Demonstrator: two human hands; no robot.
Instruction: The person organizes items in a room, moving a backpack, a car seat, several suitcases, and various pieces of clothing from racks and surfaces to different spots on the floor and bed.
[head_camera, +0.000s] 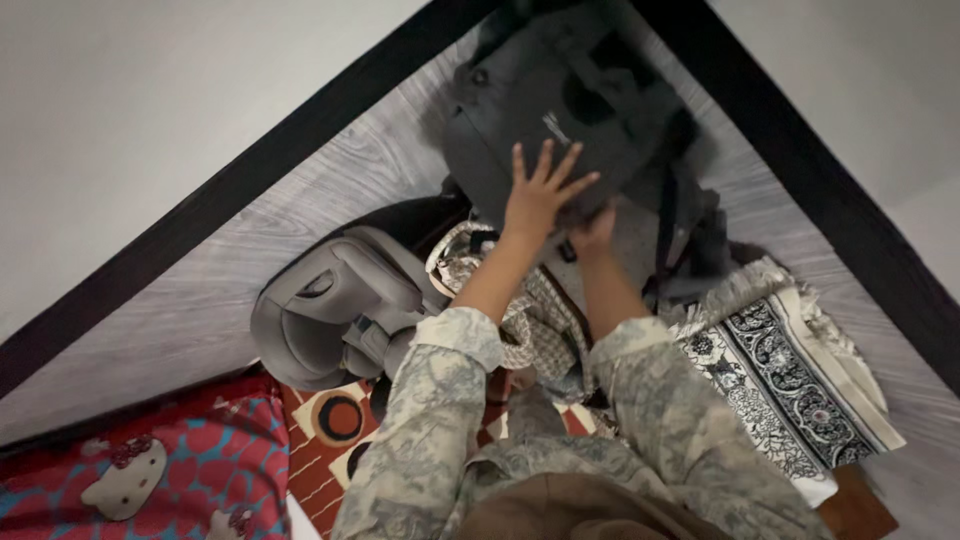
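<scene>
A dark grey backpack (560, 110) stands in the corner of the room, leaning against the dark baseboards. My left hand (543, 190) is pressed flat on its front, fingers spread. My right hand (594, 232) sits just below at the backpack's lower edge, fingers curled under it and mostly hidden, so its grip is unclear. Both my arms wear camouflage-pattern sleeves. A patterned grey cloth bag (540, 325) lies beneath my forearms.
A grey padded bag or seat (335, 305) lies to the left on the grey wood-look floor (200, 310). A folded black-and-white patterned rug (790, 385) is at the right. A red and blue cartoon-print cushion (150, 470) and a red patterned mat (330, 440) lie at the lower left.
</scene>
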